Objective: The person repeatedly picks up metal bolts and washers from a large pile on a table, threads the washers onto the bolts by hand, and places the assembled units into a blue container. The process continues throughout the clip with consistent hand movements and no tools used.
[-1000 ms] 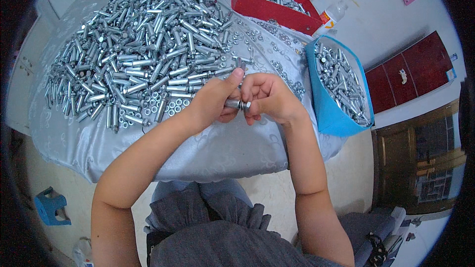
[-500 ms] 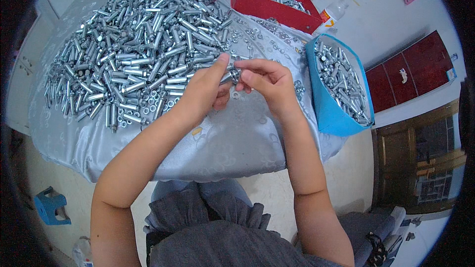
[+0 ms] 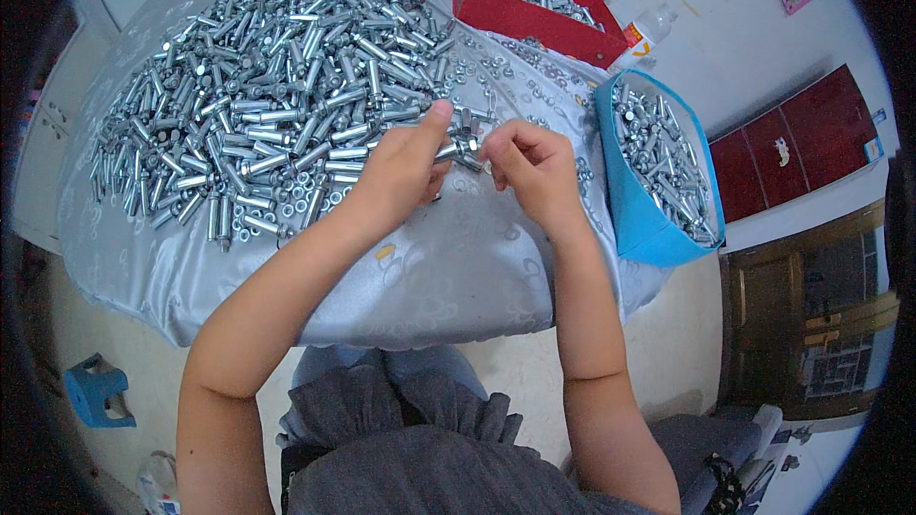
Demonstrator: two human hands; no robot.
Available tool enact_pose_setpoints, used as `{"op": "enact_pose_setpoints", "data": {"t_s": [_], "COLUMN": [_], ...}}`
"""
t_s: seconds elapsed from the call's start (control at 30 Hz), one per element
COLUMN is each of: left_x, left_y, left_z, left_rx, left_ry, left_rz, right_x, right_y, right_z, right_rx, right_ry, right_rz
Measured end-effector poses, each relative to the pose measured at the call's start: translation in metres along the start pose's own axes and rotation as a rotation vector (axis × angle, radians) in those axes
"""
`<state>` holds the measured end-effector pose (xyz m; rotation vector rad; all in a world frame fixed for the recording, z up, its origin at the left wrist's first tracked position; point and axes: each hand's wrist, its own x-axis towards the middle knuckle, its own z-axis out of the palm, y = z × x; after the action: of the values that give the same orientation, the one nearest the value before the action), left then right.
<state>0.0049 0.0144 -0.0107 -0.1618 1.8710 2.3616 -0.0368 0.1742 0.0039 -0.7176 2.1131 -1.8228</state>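
Both hands have lifted toward the table's middle, the left hand (image 3: 405, 167) pinching a silver steel bolt (image 3: 456, 146) while the right hand (image 3: 534, 167) closes on its end, a big loose bolt heap (image 3: 277, 95) seemingly left, the blue bin (image 3: 658, 172) part filled.

A round table under a silvery cloth, loaded with metal hardware

The table (image 3: 458, 277) wears a pale grey cloth (image 3: 286, 277) with a faint swirl pattern, hanging over the near edge. A broad heap of silver bolts (image 3: 277, 95) covers its far left part, with loose nuts (image 3: 515, 76) scattered to the right of it. A red box (image 3: 534, 0) of bolts sits at the far side, and a blue bin (image 3: 649, 210) full of bolts stands at the right edge.
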Motion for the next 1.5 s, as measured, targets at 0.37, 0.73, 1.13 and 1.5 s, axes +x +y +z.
{"op": "enact_pose_setpoints", "data": {"t_s": [0.37, 0.73, 1.13, 1.5], "left_x": [0.003, 0.001, 0.003, 0.002], "left_y": [-0.003, -0.003, -0.006, -0.007], "left_z": [-0.001, -0.003, -0.004, -0.004], "left_rx": [0.074, 0.076, 0.098, 0.056], "left_ry": [-0.010, -0.073, -0.062, -0.097], "left_rz": [0.006, 0.014, 0.035, 0.048], "right_x": [0.001, -0.003, -0.003, -0.003], "right_y": [-0.003, -0.005, -0.008, -0.008], "right_z": [-0.006, -0.002, -0.004, -0.003], "right_rx": [-0.250, -0.244, -0.329, -0.290], "right_ry": [-0.002, 0.006, 0.003, -0.011], "right_rz": [-0.282, -0.291, -0.294, -0.301]}}
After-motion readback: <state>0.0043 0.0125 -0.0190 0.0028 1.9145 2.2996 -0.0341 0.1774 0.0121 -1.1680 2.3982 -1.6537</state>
